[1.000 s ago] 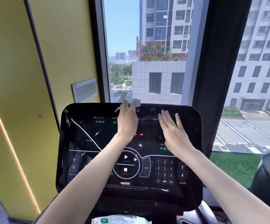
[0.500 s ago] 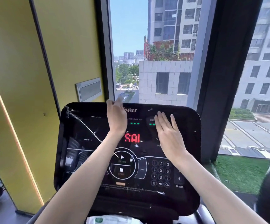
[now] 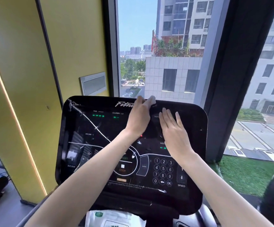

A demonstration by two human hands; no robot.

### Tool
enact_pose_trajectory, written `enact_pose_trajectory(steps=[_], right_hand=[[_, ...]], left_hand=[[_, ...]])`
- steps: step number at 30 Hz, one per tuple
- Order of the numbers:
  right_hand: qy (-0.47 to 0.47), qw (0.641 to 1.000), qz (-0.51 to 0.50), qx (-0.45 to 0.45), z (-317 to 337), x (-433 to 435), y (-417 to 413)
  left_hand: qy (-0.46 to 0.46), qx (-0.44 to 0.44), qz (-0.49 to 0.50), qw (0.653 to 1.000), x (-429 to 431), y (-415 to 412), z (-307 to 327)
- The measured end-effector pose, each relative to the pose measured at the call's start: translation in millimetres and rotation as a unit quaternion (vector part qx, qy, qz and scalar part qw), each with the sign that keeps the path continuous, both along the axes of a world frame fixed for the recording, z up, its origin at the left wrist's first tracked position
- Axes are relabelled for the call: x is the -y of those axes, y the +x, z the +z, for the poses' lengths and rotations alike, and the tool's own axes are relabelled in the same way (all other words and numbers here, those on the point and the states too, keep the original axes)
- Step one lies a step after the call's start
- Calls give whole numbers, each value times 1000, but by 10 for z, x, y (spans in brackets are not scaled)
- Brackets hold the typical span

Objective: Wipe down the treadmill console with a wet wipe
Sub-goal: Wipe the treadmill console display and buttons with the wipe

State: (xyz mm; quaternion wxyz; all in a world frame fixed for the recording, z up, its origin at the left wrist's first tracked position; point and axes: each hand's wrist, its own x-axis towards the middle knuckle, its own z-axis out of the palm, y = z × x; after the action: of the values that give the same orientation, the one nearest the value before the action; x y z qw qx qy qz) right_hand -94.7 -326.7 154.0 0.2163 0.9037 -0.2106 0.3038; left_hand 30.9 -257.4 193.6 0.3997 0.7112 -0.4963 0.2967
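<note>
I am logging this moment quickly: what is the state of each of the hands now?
Left hand: holding the wipe at the top edge of the console.
Right hand: open, flat on the console.

console (image 3: 100, 128): glossy black plastic, smooth, reflective; white scratches and a wrinkled patch at top left. wipe (image 3: 151, 99): soft white cloth. packet (image 3: 115, 218): shiny white plastic. wall (image 3: 26, 79): matt yellow paint. window (image 3: 133, 46): clear glass.

Head camera looks down, close over console (image 3: 100, 161).
</note>
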Motion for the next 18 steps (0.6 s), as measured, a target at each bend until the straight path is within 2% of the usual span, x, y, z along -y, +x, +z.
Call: enact_pose_trajectory(steps=[2, 4, 5, 7, 9, 11, 13, 15, 18], right_hand=[[3, 1000, 5, 3, 2, 2, -8], [9, 1000, 10, 2, 11, -4, -20], [10, 1000, 11, -2, 15, -6, -25], [10, 1000, 9, -14, 32, -7, -41], [10, 1000, 10, -16, 48, -5, -51], [19, 1000, 24, -3, 45, -2, -53], [32, 999, 36, 9, 39, -5, -49], [37, 999, 39, 8, 42, -4, -38], [39, 999, 38, -3, 72, -2, -62]], left_hand=[[-63, -94, 40, 993, -29, 153, 65], [-144, -182, 89, 969, -55, 171, 88], [-152, -174, 87, 969, -33, 100, 91], [-87, -91, 8, 992, 76, -102, 44], [-29, -34, -44, 998, 120, -138, -3], [-80, -93, -8, 992, 96, -13, 26], [-151, -176, 58, 971, 55, 65, 41], [-124, -121, 44, 984, 88, -25, 34], [-7, 43, -48, 998, 125, -90, -4]])
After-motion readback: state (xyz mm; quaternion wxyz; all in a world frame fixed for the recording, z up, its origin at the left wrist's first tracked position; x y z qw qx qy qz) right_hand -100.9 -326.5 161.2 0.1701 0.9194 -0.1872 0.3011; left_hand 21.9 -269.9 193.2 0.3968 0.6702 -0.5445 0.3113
